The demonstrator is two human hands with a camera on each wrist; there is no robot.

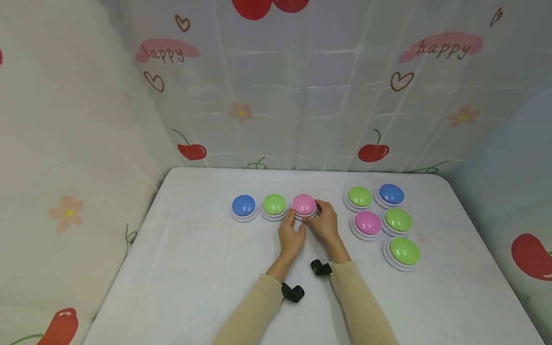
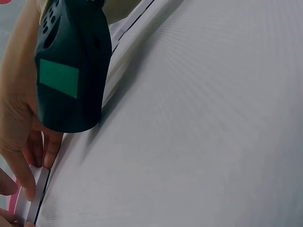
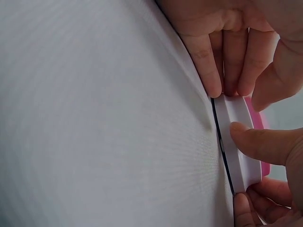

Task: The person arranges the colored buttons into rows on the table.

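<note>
A pink push button (image 1: pixel 304 205) on a round white base stands between both hands. My right hand (image 1: pixel 324 221) pinches its base, with the thumb (image 3: pixel 260 142) on the near side and the fingers curled round the right side. The left hand (image 1: pixel 292 237) touches the base's left side with nearly straight fingers (image 3: pixel 234 61); its thumb stands apart. In the left wrist view the right hand (image 2: pixel 21 113) is at the upper left, and only fingertips of the left show. Left of the pink button sit a green button (image 1: pixel 274 205) and a blue button (image 1: pixel 244 206) in a row.
Toward the right of the white table (image 1: pixel 194 268) stands a cluster: a pink button (image 1: pixel 368 224), a blue button (image 1: pixel 391 194) and several green buttons (image 1: pixel 404 251). Black wrist cameras (image 1: pixel 293 292) stick out from both sleeves. A printed curtain (image 1: pixel 297 110) hangs behind the table.
</note>
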